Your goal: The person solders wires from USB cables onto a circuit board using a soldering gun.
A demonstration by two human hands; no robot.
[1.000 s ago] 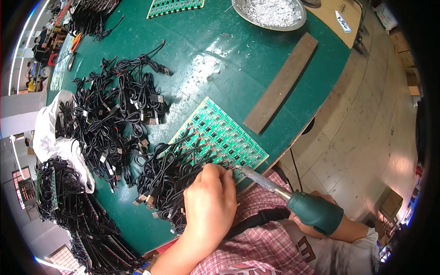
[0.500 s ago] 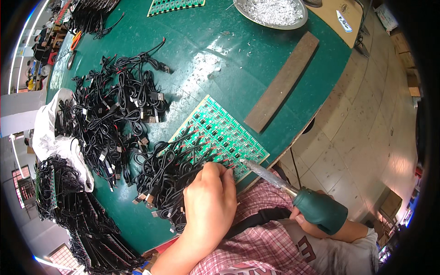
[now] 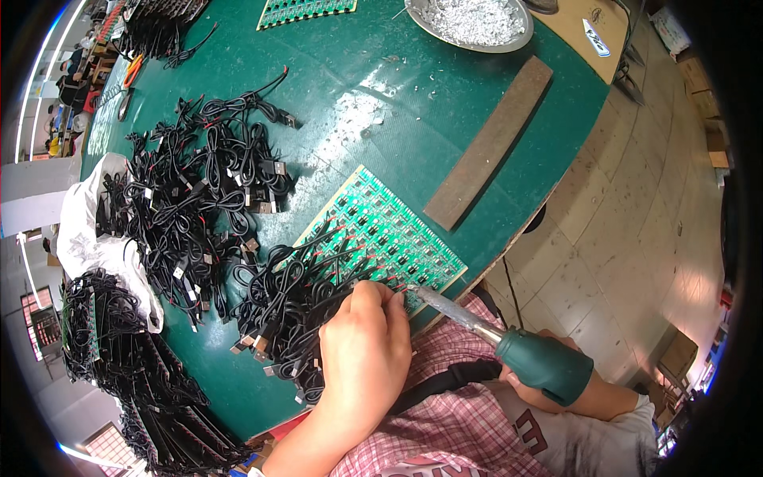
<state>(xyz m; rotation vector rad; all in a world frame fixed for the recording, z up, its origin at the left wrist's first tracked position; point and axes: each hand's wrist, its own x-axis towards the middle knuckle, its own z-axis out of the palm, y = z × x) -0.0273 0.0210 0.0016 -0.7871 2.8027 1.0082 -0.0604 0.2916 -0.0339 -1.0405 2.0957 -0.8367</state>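
Note:
A green circuit board panel (image 3: 389,219) lies on the table in front of me, with several black USB cables (image 3: 278,310) joined by red wire ends along its near left part. My left hand (image 3: 366,342) is pinched at the board's near edge, closed on a black cable whose end reaches the board. In my right hand (image 3: 528,381) is a soldering iron (image 3: 548,366) with a dark green handle. Its tip meets the board close beside my left fingertips, at the red wires. Most of the right fingers are hidden behind the handle.
A rusty flat metal bar (image 3: 489,143) lies beyond the board to the right. At the far side are a metal bowl (image 3: 517,44) of silvery scraps and another circuit panel (image 3: 306,11). Heaped cables (image 3: 199,199), a white bag (image 3: 79,215) and orange-handled cutters (image 3: 131,75) are to the left.
The soldering iron has moved left and slightly down, bringing its tip nearer to my left fingertips. My left hand and the board have stayed nearly still.

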